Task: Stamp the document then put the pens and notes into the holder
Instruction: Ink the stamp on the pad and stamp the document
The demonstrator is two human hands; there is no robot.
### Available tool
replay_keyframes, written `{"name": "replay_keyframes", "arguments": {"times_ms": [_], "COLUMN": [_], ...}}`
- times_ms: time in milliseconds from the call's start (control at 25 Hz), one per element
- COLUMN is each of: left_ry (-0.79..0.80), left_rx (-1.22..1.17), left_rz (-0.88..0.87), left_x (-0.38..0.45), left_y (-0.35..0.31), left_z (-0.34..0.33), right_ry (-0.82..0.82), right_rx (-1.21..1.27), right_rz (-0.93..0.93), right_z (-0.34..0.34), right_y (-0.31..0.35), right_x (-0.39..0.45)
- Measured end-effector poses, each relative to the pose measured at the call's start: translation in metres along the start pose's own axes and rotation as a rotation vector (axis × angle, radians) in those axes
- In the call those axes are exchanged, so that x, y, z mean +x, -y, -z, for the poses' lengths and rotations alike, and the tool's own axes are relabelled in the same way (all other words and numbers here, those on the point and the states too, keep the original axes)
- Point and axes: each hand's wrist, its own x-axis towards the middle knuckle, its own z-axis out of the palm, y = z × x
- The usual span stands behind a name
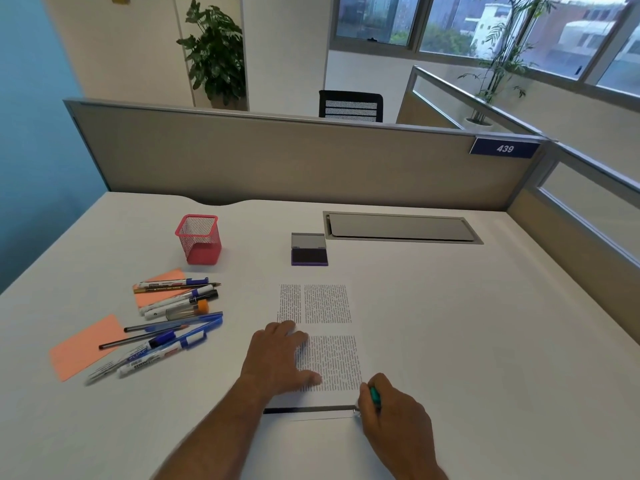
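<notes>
Two bare hands work at the near edge of a white office desk (450, 306): the right hand (393, 410) grips a teal-handled stamp (375, 396) at the lower right corner of a printed document (325, 327), while the left hand (280, 362) presses flat, fingers straight, on the page's left side to hold it down. Stamping appears to be under way; whether a mark is on the paper cannot be told. An open ink pad (309, 249) sits just beyond the sheet. The tidying looks untouched: a scatter of pens and markers (173, 320) and two orange notes (83, 348) lie well to the left, and the red mesh holder (199, 239) beyond them stands upright and looks empty. The document is dense black text in blocks.
</notes>
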Motion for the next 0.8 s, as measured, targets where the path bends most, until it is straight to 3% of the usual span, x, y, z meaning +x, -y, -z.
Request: {"name": "replay_keyframes", "arguments": {"times_ms": [800], "left_ry": [0.000], "left_rx": [0.036], "left_rz": [0.002], "left_x": [0.006], "left_y": [0.002], "left_z": [0.000], "right_ry": [0.043], "right_rx": [-0.187], "right_rz": [-0.039], "right_z": [-0.003], "right_y": [0.008], "right_x": [-0.001]}}
